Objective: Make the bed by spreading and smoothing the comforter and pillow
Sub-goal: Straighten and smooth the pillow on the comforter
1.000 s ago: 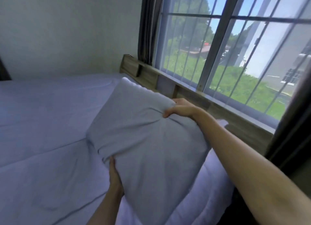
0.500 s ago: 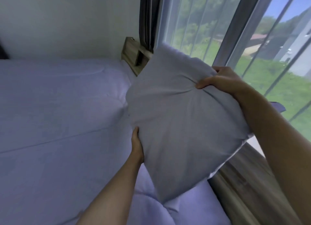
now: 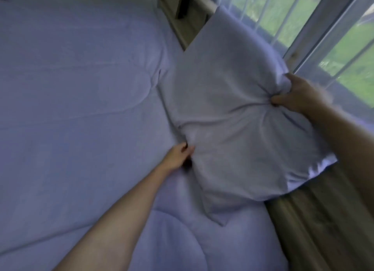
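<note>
Comforter [image 3: 81, 108]: pale lilac, quilted. It covers the bed from the far wall to the near edge and lies mostly flat, with shallow stitched seams and a soft ridge running across.

Pillow [image 3: 232, 118]: same pale lilac-grey case. It sits at the window side of the bed, over the comforter's edge. The long axis runs roughly along the window [image 3: 344, 48], with one short end pointing to the far corner and the other back toward the person. The window-side long edge looks raised off the bed, though motion blur makes the tilt hard to judge. The near corner overhangs the wooden ledge [image 3: 323, 230]. The surface is plump, with deep creases fanning in from both gripped edges.

Right hand [image 3: 297, 96]: on the window-side long edge. The fingers are curled tight into the fabric with the thumb on top, bunching a fold.

Left hand [image 3: 176, 156]: at the bed-side long edge, about midway along. The thumb is on the upper face and the fingers are tucked in against the edge, pinching it. Fine detail is blurred.
</note>
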A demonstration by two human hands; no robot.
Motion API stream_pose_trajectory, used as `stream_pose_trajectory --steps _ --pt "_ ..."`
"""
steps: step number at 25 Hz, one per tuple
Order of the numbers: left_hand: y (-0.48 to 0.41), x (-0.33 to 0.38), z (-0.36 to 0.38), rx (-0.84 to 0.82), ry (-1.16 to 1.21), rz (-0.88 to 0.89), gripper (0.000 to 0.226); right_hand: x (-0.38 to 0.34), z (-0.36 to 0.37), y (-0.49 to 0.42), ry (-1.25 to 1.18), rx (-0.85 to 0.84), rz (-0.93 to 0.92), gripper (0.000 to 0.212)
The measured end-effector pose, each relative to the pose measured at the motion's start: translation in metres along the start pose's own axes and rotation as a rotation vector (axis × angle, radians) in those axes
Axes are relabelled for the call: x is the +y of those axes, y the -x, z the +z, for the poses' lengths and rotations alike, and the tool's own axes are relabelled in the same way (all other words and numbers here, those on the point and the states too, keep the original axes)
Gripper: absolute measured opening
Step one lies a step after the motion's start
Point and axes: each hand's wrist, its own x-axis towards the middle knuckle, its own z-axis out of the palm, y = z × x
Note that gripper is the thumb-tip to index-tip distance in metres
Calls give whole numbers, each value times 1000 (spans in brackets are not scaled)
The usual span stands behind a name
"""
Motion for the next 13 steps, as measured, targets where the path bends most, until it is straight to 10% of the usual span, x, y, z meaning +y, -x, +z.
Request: stream_pose_trajectory --steps 6,9,13 --pt "91 -125 -124 346 -1094 39 74 -14 1 -18 143 56 16 103" --pt "145 -166 -145 409 -1173 -16 77 -71 10 18 151 343 160 79" --pt "143 -160 -134 487 -1184 -93 72 -188 128 138 -162 304 -223 73"
